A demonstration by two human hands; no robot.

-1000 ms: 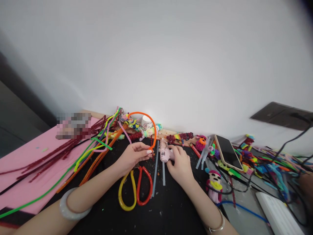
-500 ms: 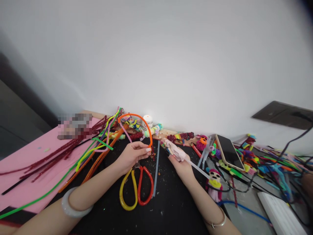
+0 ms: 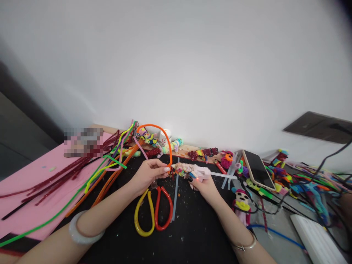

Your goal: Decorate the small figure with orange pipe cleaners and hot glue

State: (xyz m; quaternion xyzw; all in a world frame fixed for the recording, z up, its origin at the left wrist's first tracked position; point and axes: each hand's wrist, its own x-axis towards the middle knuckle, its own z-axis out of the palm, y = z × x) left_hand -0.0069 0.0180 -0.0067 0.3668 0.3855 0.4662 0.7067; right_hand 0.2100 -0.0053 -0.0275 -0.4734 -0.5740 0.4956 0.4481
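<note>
"Since the earlier views were taken, what has shifted?"

"Chiefly the glue gun (image 3: 203, 173). A second ago it stood upright, its stick pointing down; now it lies level, right of the frame's centre, its nozzle turned left and its glue stick (image 3: 224, 176) projecting to the right."

"And the hands?"

"The right hand (image 3: 205, 187) has its fingers wrapped round the gun's grip. Whether the trigger is pressed, I cannot tell. The left hand (image 3: 150, 176), near the centre, keeps thumb and fingertips pinched together on the lower end of the orange pipe cleaner (image 3: 162, 132), which arches above them."

"Is the nozzle in contact?"

"Not determinable. It sits right beside the left fingertips; no glue can be made out there."

"Your finding?"

"In my judgement, the change puts the gun in position to work at the pinched end, with the left hand steadying the piece."

"Anything nearby?"

"On the black tabletop (image 3: 203, 238), lower centre, a cutter with yellow and red handles (image 3: 157, 205) lies below the left hand, apparently undisturbed."
</note>
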